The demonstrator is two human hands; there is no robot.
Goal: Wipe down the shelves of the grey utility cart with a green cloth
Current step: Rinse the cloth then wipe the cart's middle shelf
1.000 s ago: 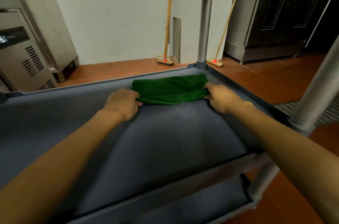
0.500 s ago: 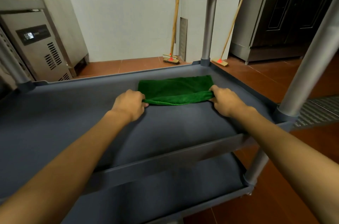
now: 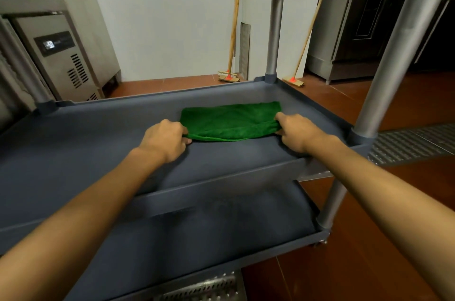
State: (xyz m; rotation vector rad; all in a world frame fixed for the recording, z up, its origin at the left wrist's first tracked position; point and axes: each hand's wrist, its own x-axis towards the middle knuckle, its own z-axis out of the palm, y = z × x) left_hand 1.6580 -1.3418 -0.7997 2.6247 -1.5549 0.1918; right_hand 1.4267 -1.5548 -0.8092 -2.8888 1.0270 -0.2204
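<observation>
A folded green terry cloth lies flat on the middle shelf of the grey plastic utility cart, toward the shelf's far right part. The left hand pinches the cloth's near left corner, fingers curled on the edge. The right hand grips the right end the same way. The cart's bottom shelf (also grey) shows below. Behind, two wooden-handled brooms lean against the white wall.
</observation>
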